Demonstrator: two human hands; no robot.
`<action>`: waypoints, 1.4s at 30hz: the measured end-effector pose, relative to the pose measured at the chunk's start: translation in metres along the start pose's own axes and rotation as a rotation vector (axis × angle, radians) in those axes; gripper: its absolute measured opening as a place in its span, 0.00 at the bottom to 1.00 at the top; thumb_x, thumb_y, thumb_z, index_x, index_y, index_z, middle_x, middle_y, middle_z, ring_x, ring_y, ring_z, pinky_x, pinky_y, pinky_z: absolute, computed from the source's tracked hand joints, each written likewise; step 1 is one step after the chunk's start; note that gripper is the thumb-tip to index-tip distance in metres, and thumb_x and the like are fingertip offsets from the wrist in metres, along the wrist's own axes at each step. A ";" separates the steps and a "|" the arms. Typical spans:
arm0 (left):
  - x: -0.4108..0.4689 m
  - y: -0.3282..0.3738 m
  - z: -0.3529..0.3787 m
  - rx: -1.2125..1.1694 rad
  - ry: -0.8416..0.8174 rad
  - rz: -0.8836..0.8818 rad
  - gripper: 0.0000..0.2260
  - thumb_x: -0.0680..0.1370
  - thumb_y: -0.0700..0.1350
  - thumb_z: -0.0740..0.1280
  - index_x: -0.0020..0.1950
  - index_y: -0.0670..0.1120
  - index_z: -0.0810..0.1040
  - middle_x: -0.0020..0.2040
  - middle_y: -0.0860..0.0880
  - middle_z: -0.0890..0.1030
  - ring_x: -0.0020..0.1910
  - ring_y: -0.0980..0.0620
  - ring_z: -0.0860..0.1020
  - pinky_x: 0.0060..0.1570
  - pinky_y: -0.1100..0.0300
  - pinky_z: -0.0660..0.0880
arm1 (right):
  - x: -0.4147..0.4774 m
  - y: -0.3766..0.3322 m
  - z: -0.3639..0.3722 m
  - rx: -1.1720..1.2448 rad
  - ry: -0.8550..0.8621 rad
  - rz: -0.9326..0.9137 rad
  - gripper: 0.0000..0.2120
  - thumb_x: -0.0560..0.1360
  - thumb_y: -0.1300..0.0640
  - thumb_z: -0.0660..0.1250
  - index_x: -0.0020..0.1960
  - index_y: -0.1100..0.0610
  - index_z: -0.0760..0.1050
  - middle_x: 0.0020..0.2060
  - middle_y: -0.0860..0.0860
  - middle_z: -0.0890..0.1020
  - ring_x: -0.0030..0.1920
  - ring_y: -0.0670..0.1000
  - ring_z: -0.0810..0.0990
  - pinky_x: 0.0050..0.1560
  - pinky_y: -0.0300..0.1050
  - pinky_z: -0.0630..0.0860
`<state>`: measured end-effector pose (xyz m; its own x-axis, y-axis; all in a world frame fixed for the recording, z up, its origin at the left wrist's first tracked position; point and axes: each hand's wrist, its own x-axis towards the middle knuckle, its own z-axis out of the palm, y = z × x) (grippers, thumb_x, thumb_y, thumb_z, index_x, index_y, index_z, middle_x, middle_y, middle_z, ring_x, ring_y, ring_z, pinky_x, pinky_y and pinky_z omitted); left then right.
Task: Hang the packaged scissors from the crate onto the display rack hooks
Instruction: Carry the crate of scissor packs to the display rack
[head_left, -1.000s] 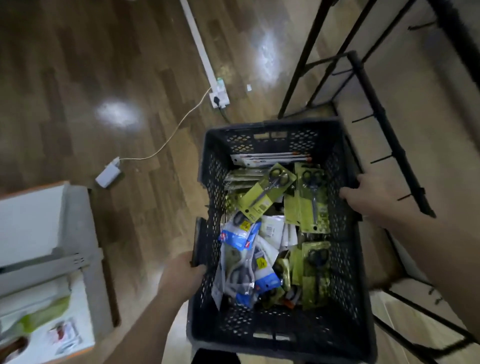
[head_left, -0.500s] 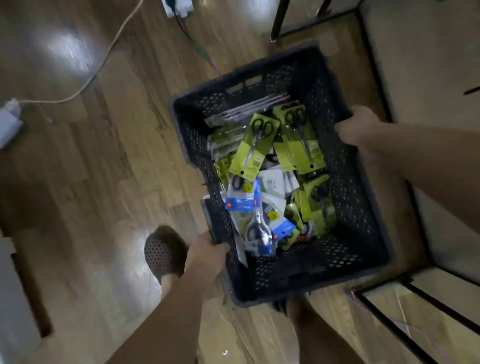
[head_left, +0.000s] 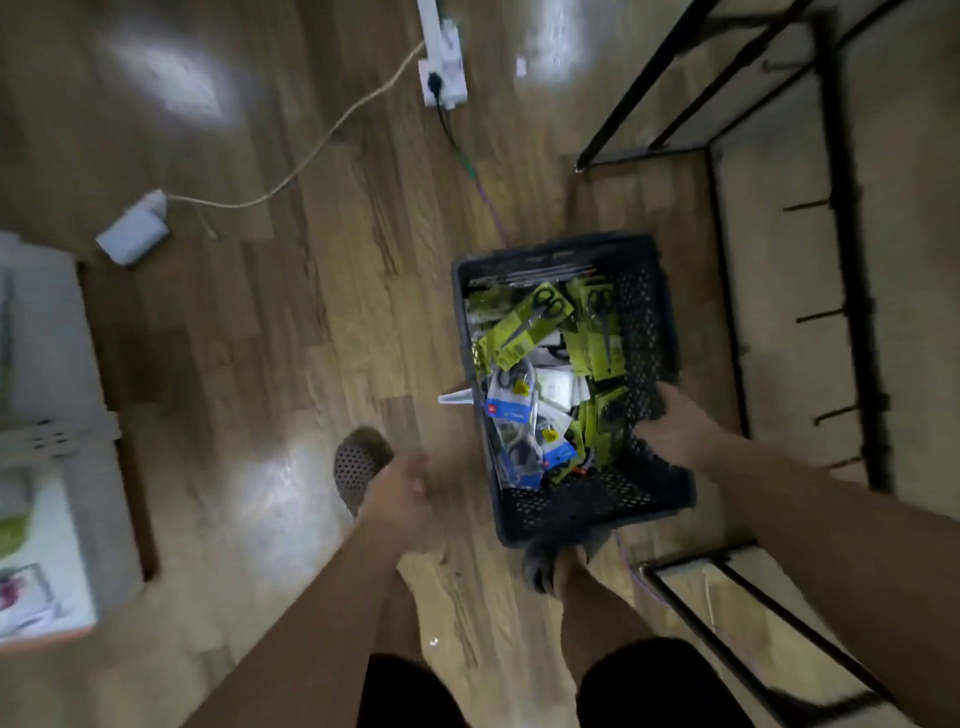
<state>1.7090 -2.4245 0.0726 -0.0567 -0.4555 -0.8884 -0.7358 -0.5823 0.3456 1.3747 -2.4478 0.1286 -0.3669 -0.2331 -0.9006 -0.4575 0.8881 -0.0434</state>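
- We see the crate (head_left: 582, 501), black with perforated walls, standing on the wooden floor (head_left: 260, 364) just left of the display rack (head_left: 854, 312).
- The packaged scissors all lie loose inside the crate. Yellow-green packs (head_left: 530, 325) are piled toward the far end and along the right wall. Blue-and-clear packs (head_left: 511, 408) lie against the left wall nearer to us.
- A white corner of something pokes out over the crate's left rim; we cannot tell what it is.
- The right hand (head_left: 675, 431) is at the crate's right rim near the front corner, its fingers curled over the edge and gripping it.
- The left hand (head_left: 400, 493) hangs above the floor, well apart from the crate's left wall. It is blurred, so we cannot tell whether its fingers are curled or relaxed, and we see nothing in it.
- The two hands are apart, with the near end of the crate between them.
- The rack's dark upright bar carries short hooks (head_left: 815, 316) that point left toward the crate.
- A perforated slipper (head_left: 358, 467) shows beside the left hand, and the other foot (head_left: 550, 566) is just beside the crate's near wall.
- Further off on the floor, a power strip (head_left: 441, 78) is joined by a pale cable (head_left: 311, 161) to a white adapter (head_left: 134, 240).
- A white cabinet (head_left: 47, 364) stands at the left edge of the view.
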 end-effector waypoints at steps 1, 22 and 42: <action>-0.027 0.007 -0.030 0.011 0.019 0.021 0.20 0.75 0.30 0.67 0.65 0.45 0.79 0.56 0.43 0.83 0.54 0.40 0.83 0.47 0.58 0.77 | -0.040 -0.012 0.001 -0.026 -0.019 -0.023 0.34 0.82 0.59 0.67 0.82 0.57 0.54 0.62 0.59 0.78 0.53 0.60 0.78 0.50 0.52 0.75; -0.340 0.287 -0.177 -0.138 -0.272 0.442 0.17 0.80 0.62 0.59 0.62 0.57 0.78 0.63 0.53 0.81 0.63 0.50 0.79 0.68 0.47 0.74 | -0.429 -0.117 -0.053 0.848 0.231 -0.430 0.20 0.86 0.40 0.51 0.69 0.49 0.71 0.62 0.42 0.76 0.68 0.48 0.73 0.65 0.40 0.64; -0.364 0.349 -0.125 -0.019 -0.687 0.307 0.21 0.85 0.61 0.54 0.70 0.52 0.74 0.68 0.44 0.79 0.65 0.42 0.79 0.69 0.43 0.74 | -0.384 -0.075 -0.077 1.343 0.457 -0.270 0.33 0.80 0.28 0.46 0.69 0.49 0.70 0.60 0.54 0.80 0.61 0.55 0.79 0.66 0.58 0.73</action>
<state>1.5571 -2.5462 0.5541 -0.6705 -0.0806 -0.7375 -0.6073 -0.5114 0.6080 1.4876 -2.4553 0.5113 -0.7335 -0.3270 -0.5959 0.4450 0.4317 -0.7846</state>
